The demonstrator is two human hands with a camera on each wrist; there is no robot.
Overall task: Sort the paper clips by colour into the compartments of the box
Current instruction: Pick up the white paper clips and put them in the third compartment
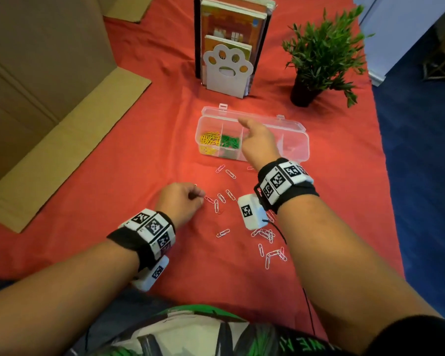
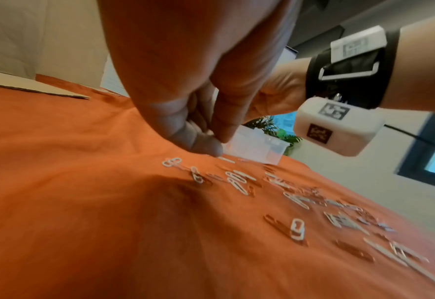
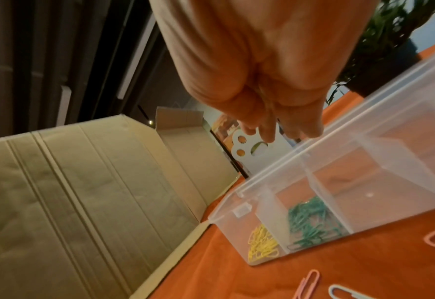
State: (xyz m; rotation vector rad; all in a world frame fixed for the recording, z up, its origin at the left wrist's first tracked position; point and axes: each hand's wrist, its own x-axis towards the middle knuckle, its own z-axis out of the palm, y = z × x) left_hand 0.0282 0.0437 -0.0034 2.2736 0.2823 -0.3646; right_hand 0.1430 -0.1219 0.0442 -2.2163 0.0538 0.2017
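Observation:
A clear compartment box [image 1: 303, 153] lies open on the red cloth. Its leftmost compartment holds yellow clips [image 1: 210, 140] and the one beside it green clips [image 1: 229, 141]; both show again as yellow clips [image 3: 261, 244] and green clips [image 3: 311, 220]. The other compartments look bare. My right hand [image 1: 254, 140] hovers over the box's middle, its fingers [image 3: 267, 131] hanging fairly straight with nothing visible in them. My left hand [image 1: 199, 199] is down on the cloth, thumb and forefinger [image 2: 217, 146] pinched together at a pink clip [image 1: 209, 199]. Several loose pink and white clips [image 1: 265, 233] lie scattered between my arms.
A large cardboard box [image 1: 49, 111] lies at the left with a flap on the cloth. Behind the clip box stand books in a paw-shaped bookend [image 1: 228, 70] and a potted plant [image 1: 321, 55]. The cloth ends at the right over blue floor [image 1: 421, 176].

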